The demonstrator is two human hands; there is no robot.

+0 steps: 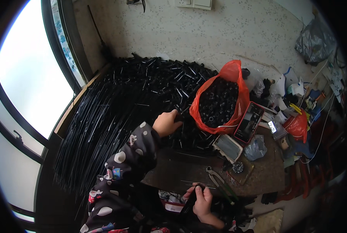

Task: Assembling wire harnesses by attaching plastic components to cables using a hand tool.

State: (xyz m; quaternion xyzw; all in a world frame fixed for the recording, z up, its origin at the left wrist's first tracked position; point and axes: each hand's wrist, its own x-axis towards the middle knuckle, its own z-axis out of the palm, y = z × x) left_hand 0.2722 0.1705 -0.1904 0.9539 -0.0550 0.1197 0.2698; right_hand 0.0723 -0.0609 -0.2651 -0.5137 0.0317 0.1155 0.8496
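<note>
At the near edge of the pile of short black tube-like pieces (181,83), my left hand (167,123) has its fingers curled in. The fingertips are partly lost against the black, so what they grip is unclear. My right hand (203,202) is low, by the near edge of the dark table (169,167). Its thumb and fingers pinch a thin metal rod (188,181), with a small dark ridged piece at the fingertips. Pincers (220,182) with dark green handles lie just right of it.
A red plastic bag (195,112) full of small black rings stands right of the pile. Beside it are a phone (249,122), a shallow tray (228,148) and a clear bag (255,147). Long thin black rods (92,132) spread at left, near the window (26,70).
</note>
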